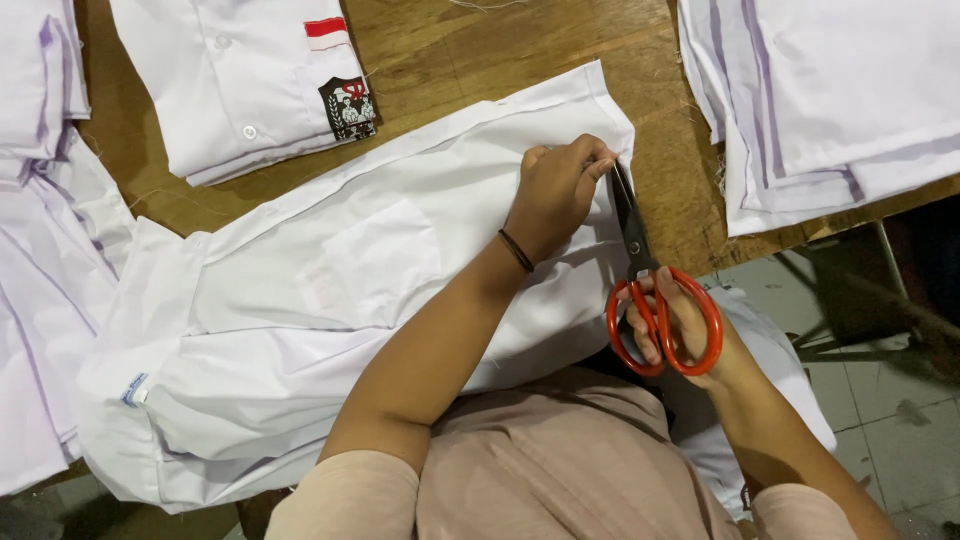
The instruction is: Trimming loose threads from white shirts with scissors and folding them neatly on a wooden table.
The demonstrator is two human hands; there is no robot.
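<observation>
The left hand (555, 190) pinches the hem edge of a white shirt (330, 300) spread across the wooden surface (440, 50), its grip closed on a fold of cloth right at the garment's far corner. The right hand (680, 325) has its fingers through the orange loops of a pair of scissors (640, 270), its grip closed around the handles; the dark blades look nearly together, their tip touching or just beside the cloth at the left fingertips.

From the right grip the pinched cloth lies straight ahead, up the line of the blades. The scissors' long axis runs away from the body, handles near the person, point aimed at the hem and leaning slightly left. The shirt's long axis runs crosswise to that, from the hem at the left grip down and left to the collar end by the surface's near edge. The left hand is the nearer one to the shirt; the right reaches it only through the blades.

A folded shirt with a badge (250, 80) lies beyond and left of the grip; stacked white cloth (830, 90) lies to the right, and more at the far left (40, 200).
</observation>
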